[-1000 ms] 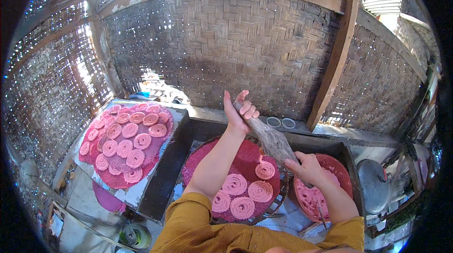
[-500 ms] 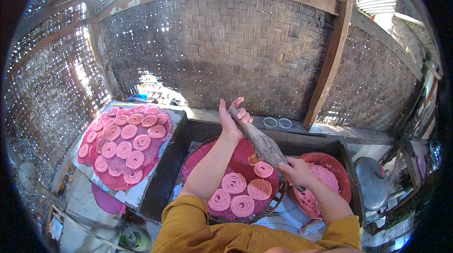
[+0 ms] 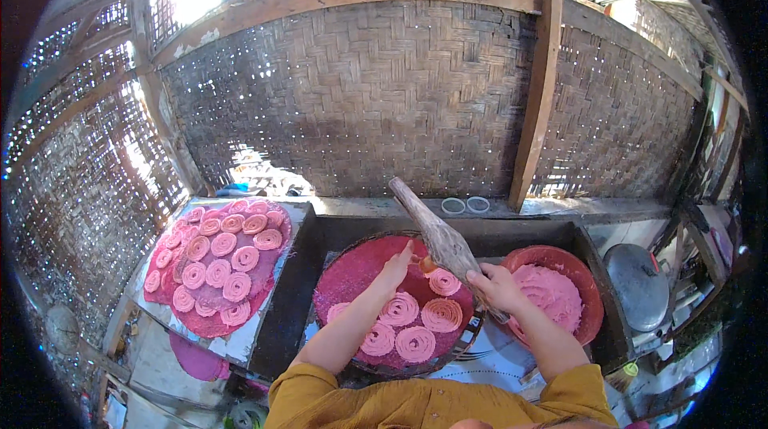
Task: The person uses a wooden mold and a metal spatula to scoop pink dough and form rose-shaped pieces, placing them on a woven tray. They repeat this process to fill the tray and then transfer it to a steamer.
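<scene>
My right hand [image 3: 500,289] is wrapped round the lower end of a long grey wooden tool [image 3: 448,246], thick in the middle and slanting up to the left. A small orange-brown piece [image 3: 427,264] juts from its thick part. My left hand [image 3: 398,269] is off the tool, beside that piece, with its fingers stretched out and nothing visible in them. Beneath both hands lies a round tray with a dark pink surface [image 3: 352,273]. Several pink spiral coils [image 3: 441,315] of dough-like paste sit on its near and right parts; my left forearm partly covers one.
To the right, a red bowl [image 3: 590,294] holds pink paste [image 3: 548,297]. On the left, a pink sheet [image 3: 268,289] bears many more coils. Two pale rings [image 3: 454,206] lie on the ledge by the woven wall [image 3: 360,101]. A lidded metal pot [image 3: 636,289] stands far right.
My left hand has let go of the tool's upper end and come down beside the orange-brown piece. My right hand keeps its grip. The view has shifted slightly.
</scene>
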Motion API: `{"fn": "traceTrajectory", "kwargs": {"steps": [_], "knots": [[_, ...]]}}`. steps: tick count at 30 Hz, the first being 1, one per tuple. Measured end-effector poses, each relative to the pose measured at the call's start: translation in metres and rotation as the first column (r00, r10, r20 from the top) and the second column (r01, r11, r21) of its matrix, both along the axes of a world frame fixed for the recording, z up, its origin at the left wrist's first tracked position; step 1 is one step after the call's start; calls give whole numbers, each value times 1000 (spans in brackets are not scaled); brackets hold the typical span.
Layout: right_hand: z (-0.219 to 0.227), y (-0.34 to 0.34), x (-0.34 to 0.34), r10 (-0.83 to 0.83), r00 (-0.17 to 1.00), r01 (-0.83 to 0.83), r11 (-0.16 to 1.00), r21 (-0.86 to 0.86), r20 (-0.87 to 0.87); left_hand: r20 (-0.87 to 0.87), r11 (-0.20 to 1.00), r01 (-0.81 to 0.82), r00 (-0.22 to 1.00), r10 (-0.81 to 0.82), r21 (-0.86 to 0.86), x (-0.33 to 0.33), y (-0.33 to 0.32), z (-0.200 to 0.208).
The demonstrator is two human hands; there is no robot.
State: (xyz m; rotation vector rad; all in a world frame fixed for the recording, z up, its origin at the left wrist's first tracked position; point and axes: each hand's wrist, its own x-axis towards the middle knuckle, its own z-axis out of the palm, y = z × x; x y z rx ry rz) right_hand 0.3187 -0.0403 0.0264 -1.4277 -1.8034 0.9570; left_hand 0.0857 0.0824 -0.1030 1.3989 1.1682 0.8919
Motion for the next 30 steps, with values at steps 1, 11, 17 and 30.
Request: {"fn": "traceTrajectory", "kwargs": {"steps": [1,11,17,30], "knots": [[-5,1,1,16,1000,-17,999,51,19,-6,999,3,1000,-3,36,-3,8,-14],[-10,-9,2,-27,996,29,999,17,-81,-353,987,-146,922,161,68,12,-47,53],[-13,-12,18,-103,984,112,992,53,-143,-469,995,-74,878,94,61,20,-56,51],[-9,-23,41,-157,947,157,987,-23,-279,-579,984,172,808,-109,55,50,-67,66]]}}
